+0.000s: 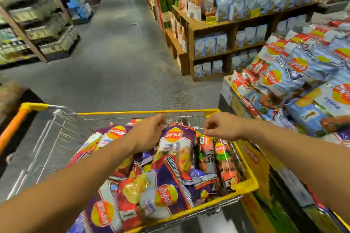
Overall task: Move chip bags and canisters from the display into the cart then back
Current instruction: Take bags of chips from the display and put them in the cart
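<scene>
The wire cart [244, 185] with a yellow rim is heaped with chip bags and canisters. My left hand [149, 132] reaches over the pile, its fingers curled round the top edge of a purple and white chip bag [176, 145] lying on top. My right hand [221, 127] hovers over the cart's far right corner with curled fingers, thumb against forefinger, and nothing visible in it. Just below it lie two orange canisters [206, 155] along the cart's right side. The display [284, 75] at the right holds piled blue, white and red chip bags.
A wooden shelf unit [233, 24] with blue snack bags stands beyond the display. The grey aisle floor [117, 53] runs ahead. Blurred shelves [34, 24] line the left side. An orange cart handle [13, 128] sits at the left edge.
</scene>
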